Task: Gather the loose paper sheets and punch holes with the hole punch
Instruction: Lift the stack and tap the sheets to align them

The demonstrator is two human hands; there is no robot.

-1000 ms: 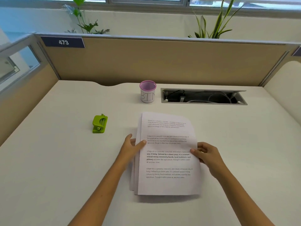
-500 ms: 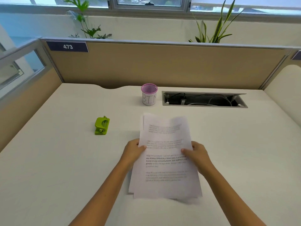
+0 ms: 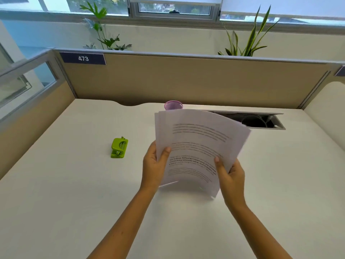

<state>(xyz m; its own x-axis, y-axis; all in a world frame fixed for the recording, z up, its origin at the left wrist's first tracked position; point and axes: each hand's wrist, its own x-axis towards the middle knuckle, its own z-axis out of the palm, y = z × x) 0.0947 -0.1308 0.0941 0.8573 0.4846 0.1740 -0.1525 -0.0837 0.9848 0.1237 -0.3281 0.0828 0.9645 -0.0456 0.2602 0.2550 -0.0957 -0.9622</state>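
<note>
The stack of white printed paper sheets (image 3: pixel 197 146) has left the white bench (image 3: pixel 74 193) — left hand (image 3: pixel 154 165) and right hand (image 3: pixel 231 174) fingers clamp its sides, upright for squaring; small green hole punch (image 3: pixel 119 148) waits untouched, left.

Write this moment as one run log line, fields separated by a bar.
phase: gathering | paper stack: lifted, bowed | left hand: grips left edge | right hand: grips right edge | hole punch: on desk, untouched

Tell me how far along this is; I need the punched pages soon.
Gathering looks done: the paper stack is held up off the desk by the left hand and right hand. Punching remains: the green hole punch sits untouched at the left.
</note>
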